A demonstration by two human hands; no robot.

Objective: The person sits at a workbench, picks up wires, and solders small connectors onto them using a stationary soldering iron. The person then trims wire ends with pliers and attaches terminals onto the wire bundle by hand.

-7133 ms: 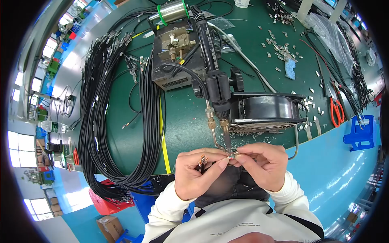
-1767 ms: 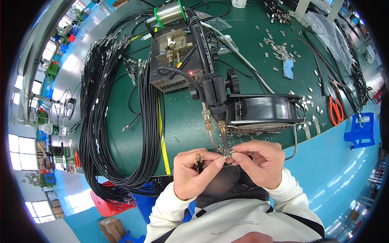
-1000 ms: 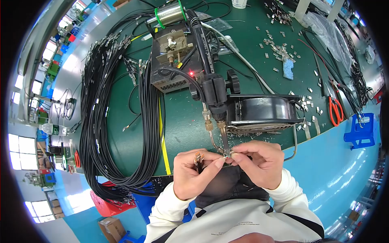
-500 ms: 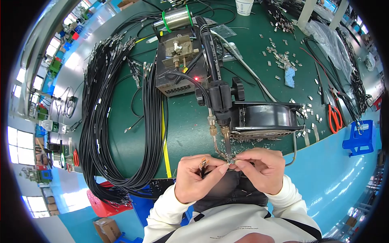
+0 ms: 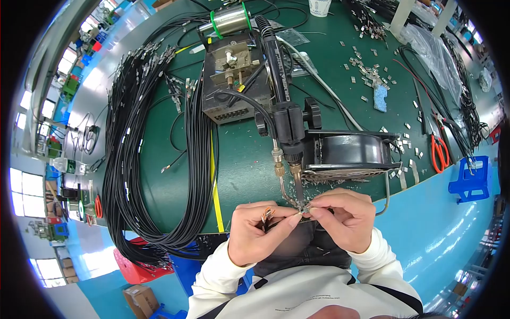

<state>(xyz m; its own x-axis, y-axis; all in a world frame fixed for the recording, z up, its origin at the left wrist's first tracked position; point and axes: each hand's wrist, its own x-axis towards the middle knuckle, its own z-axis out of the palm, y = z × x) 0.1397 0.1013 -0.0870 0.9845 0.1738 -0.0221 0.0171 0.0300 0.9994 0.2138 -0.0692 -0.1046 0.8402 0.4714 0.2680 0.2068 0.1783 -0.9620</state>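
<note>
My left hand is closed at the table's front edge, with black cables showing bare copper ends between its fingers. Its thumb and fingertip reach right, toward a small metal connector. From the other side my right hand pinches that connector between thumb and forefinger. Right above it points the tip of a clamped soldering iron; whether they touch is too small to tell. A thin bent brass tube comes down beside the iron and ends near the same spot. My fingertips partly hide the connector.
A black fan stands just right of the iron. Behind are a metal control box and a solder spool. Bundled black cables hang over the left edge. Loose metal connectors, a blue sponge and red-handled pliers lie right.
Both hands stay almost in place at the iron's tip, with only slight finger shifts. The red light on the control box no longer shows. The view has shifted slightly.
</note>
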